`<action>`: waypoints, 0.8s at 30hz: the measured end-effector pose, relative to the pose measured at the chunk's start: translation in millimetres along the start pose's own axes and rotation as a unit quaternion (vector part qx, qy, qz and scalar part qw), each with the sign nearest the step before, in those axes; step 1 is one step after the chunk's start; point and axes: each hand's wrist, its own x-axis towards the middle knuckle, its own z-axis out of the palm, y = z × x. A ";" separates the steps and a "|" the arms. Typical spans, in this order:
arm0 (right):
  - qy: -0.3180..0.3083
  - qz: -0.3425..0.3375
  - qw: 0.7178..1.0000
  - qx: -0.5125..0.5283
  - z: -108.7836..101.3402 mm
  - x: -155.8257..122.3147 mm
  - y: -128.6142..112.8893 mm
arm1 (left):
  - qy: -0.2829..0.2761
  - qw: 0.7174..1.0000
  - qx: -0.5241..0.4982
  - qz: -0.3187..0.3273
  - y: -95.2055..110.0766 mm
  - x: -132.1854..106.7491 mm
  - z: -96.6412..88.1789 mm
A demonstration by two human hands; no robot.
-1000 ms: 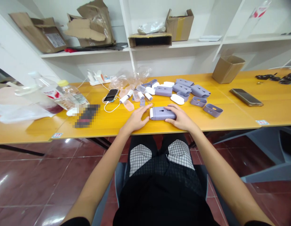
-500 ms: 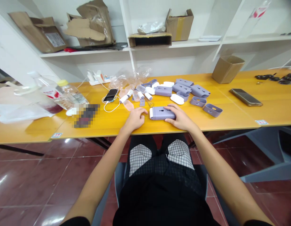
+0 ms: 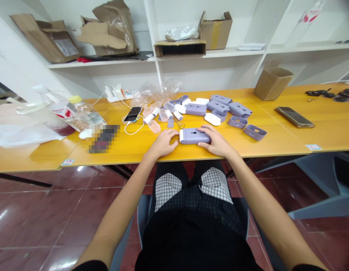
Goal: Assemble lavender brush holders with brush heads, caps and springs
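Open lane: bare desk (image 3: 129, 148) strip along the near edge, left of the left hand (image 3: 162, 143). Right of the right hand (image 3: 216, 142), desk free out toward the dark phone (image 3: 294, 116); two open shells (image 3: 255, 132) border it behind. Straight ahead blocked: lavender housings (image 3: 219, 106) and white caps (image 3: 179, 108) crowd behind the purple case (image 3: 193, 136). Left: charging phone (image 3: 133, 113), cable (image 3: 134, 130), bottles (image 3: 78, 113).

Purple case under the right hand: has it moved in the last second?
No. The purple case lies where it did, just nearer than the white oval lid.
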 end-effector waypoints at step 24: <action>-0.004 0.006 1.000 -0.002 -1.0 0.3 -3.3 | 0.140 0.970 0.070 -0.187 -61.9 -14.4 -33.8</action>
